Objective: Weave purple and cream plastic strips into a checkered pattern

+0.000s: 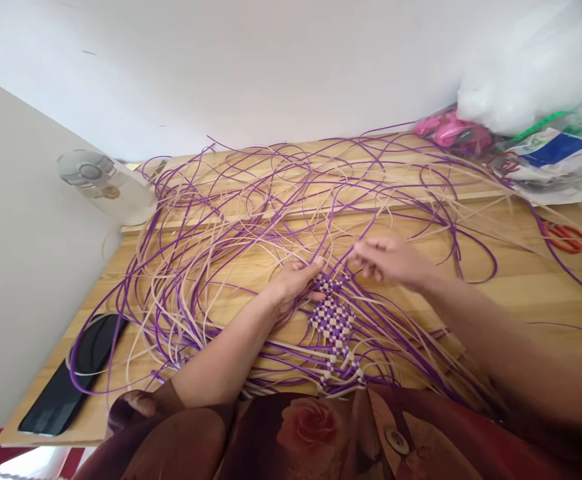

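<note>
A woven piece [331, 319] in a purple and cream check lies on the wooden table near the person's front, with long purple and cream cords spreading from it to both sides and beyond. My left hand [291, 283] is closed on the upper left edge of the weave, its thumb and fingers pinching it where cords come out. Just right of the weave's top, my right hand [383, 259] is raised with thumb and forefinger pressed together at a purple cord [355, 248]; its other fingers are curled.
A black phone [73, 377] lies at the left edge. At the back left stands a translucent container [113, 190]. Orange-handled scissors [569, 237] lie at the right, below plastic packets [553, 157], a pink bag [453, 133] and a white bag [531, 80].
</note>
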`<action>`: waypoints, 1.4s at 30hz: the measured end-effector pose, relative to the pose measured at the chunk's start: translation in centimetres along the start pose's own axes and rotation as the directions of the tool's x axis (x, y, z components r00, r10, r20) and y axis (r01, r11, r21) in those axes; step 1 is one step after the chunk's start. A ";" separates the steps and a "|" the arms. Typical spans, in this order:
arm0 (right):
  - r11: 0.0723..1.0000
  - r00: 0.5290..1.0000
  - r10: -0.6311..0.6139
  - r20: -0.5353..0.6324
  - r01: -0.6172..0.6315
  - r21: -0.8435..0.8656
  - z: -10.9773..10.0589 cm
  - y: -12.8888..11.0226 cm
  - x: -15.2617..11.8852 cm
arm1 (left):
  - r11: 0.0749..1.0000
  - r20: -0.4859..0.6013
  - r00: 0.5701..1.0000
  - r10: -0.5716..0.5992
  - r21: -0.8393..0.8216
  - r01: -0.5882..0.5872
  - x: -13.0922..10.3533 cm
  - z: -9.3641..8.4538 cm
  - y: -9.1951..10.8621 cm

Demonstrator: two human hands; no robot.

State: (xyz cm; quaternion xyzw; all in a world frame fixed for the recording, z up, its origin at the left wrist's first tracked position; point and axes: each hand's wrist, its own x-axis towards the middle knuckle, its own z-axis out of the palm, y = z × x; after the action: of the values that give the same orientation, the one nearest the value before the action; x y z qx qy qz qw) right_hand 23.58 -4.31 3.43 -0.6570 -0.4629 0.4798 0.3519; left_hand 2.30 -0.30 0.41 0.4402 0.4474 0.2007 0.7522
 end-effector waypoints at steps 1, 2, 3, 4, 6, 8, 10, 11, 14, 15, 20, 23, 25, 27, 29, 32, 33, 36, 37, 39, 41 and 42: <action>0.996 0.996 -0.057 0.066 0.062 -0.071 0.8 0.8 -0.8 | 0.999 0.039 0.999 -0.001 0.046 0.000 -0.2 -0.2 0.3; 0.985 0.987 -0.123 0.102 0.134 -0.107 1.5 1.6 -1.4 | 0.995 0.084 0.996 -0.003 0.101 -0.006 -0.4 -0.4 0.6; 0.973 0.976 -0.188 0.107 0.199 -0.115 2.0 2.4 -1.8 | 0.988 0.128 0.992 -0.005 0.156 -0.015 -0.5 -0.6 0.9; 0.962 0.966 -0.242 0.092 0.251 -0.107 2.4 3.1 -2.0 | 0.979 0.166 0.986 -0.008 0.201 -0.026 -0.7 -0.8 1.1; 0.945 0.949 -0.310 0.058 0.314 -0.097 2.9 4.1 -1.9 | 0.971 0.235 0.972 -0.022 0.236 -0.035 -0.9 -1.0 1.2; 0.930 0.938 -0.343 0.048 0.347 -0.119 3.1 4.6 -1.6 | 0.978 0.285 0.958 -0.034 0.208 -0.028 -1.0 -1.2 1.2; 0.907 0.921 -0.387 0.049 0.389 -0.162 3.2 4.7 -1.5 | 0.981 0.317 0.946 -0.063 0.194 0.000 -0.9 -1.5 1.4; 0.893 0.911 -0.409 0.046 0.411 -0.182 3.3 4.7 -1.4 | 0.978 0.332 0.939 -0.084 0.207 0.014 -0.9 -1.6 1.6; 0.863 0.890 -0.455 0.022 0.447 -0.236 3.7 4.6 -1.5 | 0.937 0.422 0.894 -0.149 0.349 -0.009 -0.5 -2.2 3.3; 0.856 0.884 -0.467 0.004 0.453 -0.250 3.8 4.6 -1.6 | 0.907 0.455 0.875 -0.163 0.417 -0.048 -0.3 -2.4 4.0; 0.797 0.833 -0.549 -0.072 0.496 -0.345 3.9 4.3 -2.1 | 0.838 0.425 0.893 -0.147 0.534 -0.117 0.6 -2.0 5.2; 0.766 0.825 -0.564 -0.040 0.505 -0.398 3.6 4.2 -2.1 | 0.886 0.340 0.925 -0.168 0.464 -0.010 0.6 -1.2 3.8; 0.742 0.808 -0.589 -0.020 0.531 -0.409 3.5 4.3 -2.1 | 0.879 0.281 0.952 -0.119 0.475 -0.031 0.3 -0.7 2.8; 0.722 0.789 -0.614 -0.010 0.556 -0.411 3.5 4.4 -2.0 | 0.838 0.259 0.966 0.000 0.528 -0.142 0.0 -0.4 2.3; 0.710 0.779 -0.627 -0.013 0.564 -0.422 3.5 4.4 -2.1 | 0.792 0.272 0.957 0.103 0.560 -0.244 -0.4 -0.2 2.2; 0.688 0.769 -0.639 -0.012 0.565 -0.454 3.4 4.3 -2.3 | 0.796 0.318 0.944 0.085 0.548 -0.256 -0.9 -0.4 2.3; 0.675 0.761 -0.648 -0.002 0.573 -0.465 3.4 4.2 -2.4 | 0.819 0.336 0.940 0.056 0.523 -0.236 -0.9 -0.5 2.2; 0.602 0.731 -0.678 0.078 0.613 -0.512 3.0 3.9 -2.4 | 0.880 0.363 0.931 0.042 0.428 -0.206 -0.8 -0.7 1.7; 0.572 0.723 -0.682 0.111 0.622 -0.534 2.9 3.8 -2.3 | 0.883 0.351 0.934 0.071 0.414 -0.223 -0.7 -0.6 1.4; 0.516 0.717 -0.676 0.170 0.625 -0.585 2.6 3.3 -2.1 | 0.852 0.275 0.947 0.165 0.444 -0.278 -0.6 -0.1 0.8; 0.453 0.718 -0.660 0.222 0.615 -0.645 2.1 2.6 -2.1 | 0.807 0.147 0.951 0.273 0.504 -0.309 -0.6 0.6 0.4; 0.410 0.720 -0.646 0.251 0.606 -0.682 1.8 2.1 -2.2 | 0.793 0.096 0.946 0.311 0.522 -0.313 -0.7 0.9 0.2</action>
State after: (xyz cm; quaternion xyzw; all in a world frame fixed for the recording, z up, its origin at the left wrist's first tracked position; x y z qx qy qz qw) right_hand 22.15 -7.05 1.71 -0.5300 -0.8140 0.0716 0.2267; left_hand 2.72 -1.13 1.09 0.6987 0.4047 0.1893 0.5587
